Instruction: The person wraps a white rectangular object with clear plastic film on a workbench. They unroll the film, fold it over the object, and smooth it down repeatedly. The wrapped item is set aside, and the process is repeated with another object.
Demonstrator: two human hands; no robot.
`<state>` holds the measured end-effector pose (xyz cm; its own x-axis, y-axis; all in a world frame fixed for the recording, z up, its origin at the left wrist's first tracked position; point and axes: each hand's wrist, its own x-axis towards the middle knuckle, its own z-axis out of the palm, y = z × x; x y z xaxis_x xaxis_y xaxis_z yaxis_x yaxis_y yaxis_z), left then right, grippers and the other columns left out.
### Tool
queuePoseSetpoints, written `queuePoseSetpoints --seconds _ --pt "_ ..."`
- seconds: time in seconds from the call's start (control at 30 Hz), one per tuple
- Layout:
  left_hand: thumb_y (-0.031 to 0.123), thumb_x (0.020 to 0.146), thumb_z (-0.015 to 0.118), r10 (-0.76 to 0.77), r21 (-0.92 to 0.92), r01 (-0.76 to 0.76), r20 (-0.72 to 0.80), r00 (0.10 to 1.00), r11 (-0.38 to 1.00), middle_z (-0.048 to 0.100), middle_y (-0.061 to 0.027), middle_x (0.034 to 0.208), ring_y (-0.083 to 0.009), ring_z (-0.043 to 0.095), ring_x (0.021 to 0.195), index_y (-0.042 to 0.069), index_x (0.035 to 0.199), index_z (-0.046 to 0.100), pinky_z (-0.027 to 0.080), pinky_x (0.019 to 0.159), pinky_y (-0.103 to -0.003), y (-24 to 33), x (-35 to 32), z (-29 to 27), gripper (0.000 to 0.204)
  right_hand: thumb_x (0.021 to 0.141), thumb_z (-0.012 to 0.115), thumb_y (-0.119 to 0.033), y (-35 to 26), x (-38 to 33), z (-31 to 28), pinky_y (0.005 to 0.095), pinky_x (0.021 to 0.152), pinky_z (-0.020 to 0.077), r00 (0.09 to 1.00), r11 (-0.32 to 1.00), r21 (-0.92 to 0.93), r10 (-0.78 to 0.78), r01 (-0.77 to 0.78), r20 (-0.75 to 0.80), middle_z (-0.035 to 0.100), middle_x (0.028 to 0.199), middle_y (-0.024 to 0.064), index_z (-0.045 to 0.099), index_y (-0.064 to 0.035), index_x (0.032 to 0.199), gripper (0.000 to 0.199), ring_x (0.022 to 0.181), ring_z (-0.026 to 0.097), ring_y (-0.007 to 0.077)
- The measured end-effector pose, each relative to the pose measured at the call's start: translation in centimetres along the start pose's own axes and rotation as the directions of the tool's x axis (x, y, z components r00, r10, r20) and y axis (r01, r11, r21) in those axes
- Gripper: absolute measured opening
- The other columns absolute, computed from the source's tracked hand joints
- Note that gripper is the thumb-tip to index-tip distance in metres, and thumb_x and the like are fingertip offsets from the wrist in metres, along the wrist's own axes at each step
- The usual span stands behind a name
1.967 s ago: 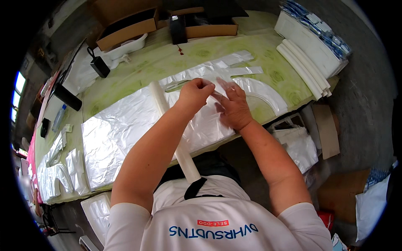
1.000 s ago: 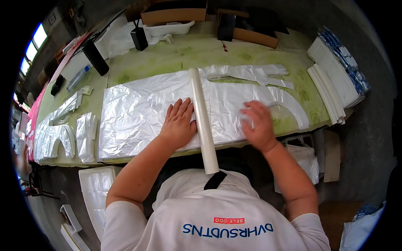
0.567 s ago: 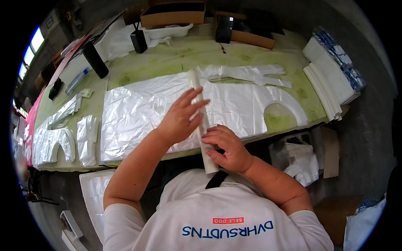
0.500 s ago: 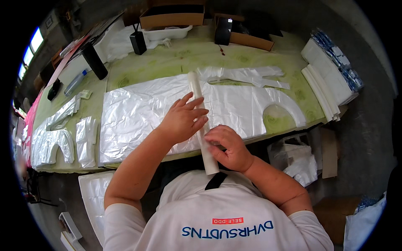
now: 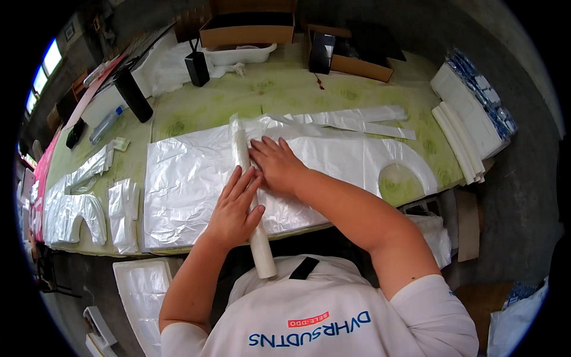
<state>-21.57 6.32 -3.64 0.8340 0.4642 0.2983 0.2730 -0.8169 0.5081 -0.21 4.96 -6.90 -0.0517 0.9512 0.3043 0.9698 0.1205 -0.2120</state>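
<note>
A pale cream tube [image 5: 259,241] lies slanted across a clear plastic apron [image 5: 190,190] spread on the table. The tube's near end sticks out past the table edge toward my body. My left hand [image 5: 237,207] rests on the tube from the left, its fingers stretched out along it. Farther up, my right hand [image 5: 278,165] lies flat with fingers extended, against the tube's right side and on the plastic. Crumpled film sits around the tube's far part. To the right, the apron has a curved neck cut-out and long loose straps [image 5: 369,122].
Folded plastic aprons [image 5: 74,208] and a folded bundle [image 5: 124,214] lie at the left. A bottle [image 5: 107,125] and a black cylinder [image 5: 132,95] stand behind them. Cardboard boxes [image 5: 247,35] are at the back. Several pale tubes [image 5: 458,143] lie beside a white stack [image 5: 467,110] at the right.
The tube has moved left across the apron. My right hand has shifted up and left to the tube's far part, while my left hand has come lower and nearer to me.
</note>
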Motion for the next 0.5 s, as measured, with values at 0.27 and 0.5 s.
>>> queuePoseSetpoints --seconds 0.27,0.5 --pt "0.020 0.090 0.063 -0.038 -0.083 0.038 0.010 0.999 0.996 0.039 -0.0184 0.159 -0.0400 0.025 0.152 0.003 0.141 0.056 0.026 0.123 -0.047 -0.2 0.0 -0.2 0.055 0.093 0.060 -0.014 20.9 0.3 -3.5 0.0455 0.072 0.0560 0.508 0.187 0.811 0.848 -0.554 0.151 0.060 0.125 0.0159 0.044 -0.0112 0.144 0.053 0.099 0.062 0.0302" --pt "0.021 0.090 0.064 -0.013 -0.101 0.012 -0.010 1.000 0.995 0.039 -0.0176 0.160 -0.0393 0.025 0.153 0.002 0.140 0.057 0.027 0.122 -0.047 -0.2 -0.1 0.0 0.054 0.090 0.063 -0.020 31.4 -14.4 -16.8 0.0431 0.072 0.0550 0.110 0.274 0.557 0.945 -0.784 -0.309 0.065 0.100 0.0152 0.063 -0.0049 0.120 0.033 0.086 0.064 0.0326"
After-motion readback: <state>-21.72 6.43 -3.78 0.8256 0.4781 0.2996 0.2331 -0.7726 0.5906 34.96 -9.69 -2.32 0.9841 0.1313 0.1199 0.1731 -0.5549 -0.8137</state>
